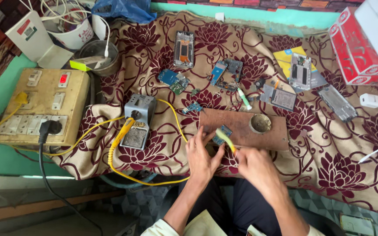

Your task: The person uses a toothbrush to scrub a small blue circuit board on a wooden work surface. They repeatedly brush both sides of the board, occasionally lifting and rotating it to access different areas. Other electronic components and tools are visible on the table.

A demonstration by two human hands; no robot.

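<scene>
My left hand [201, 155] pinches a small blue circuit board [222, 133] at the near edge of a brown wooden work board [246, 124]. My right hand [253, 165] grips a yellow-handled soldering iron [225, 138], with its tip on that small board. The iron's coiled yellow cable [123, 170] runs left and loops back toward the grey soldering stand [138, 120]. A round tin [260, 123] sits on the wooden board to the right.
A floral cloth [329, 166] covers the table. Opened phone frames [184, 49], loose circuit boards [173, 81] and a battery lie across it. A switchboard [40, 107] with a black plug stands at left, a red box [359, 48] at far right, a white charger [370, 100] near it.
</scene>
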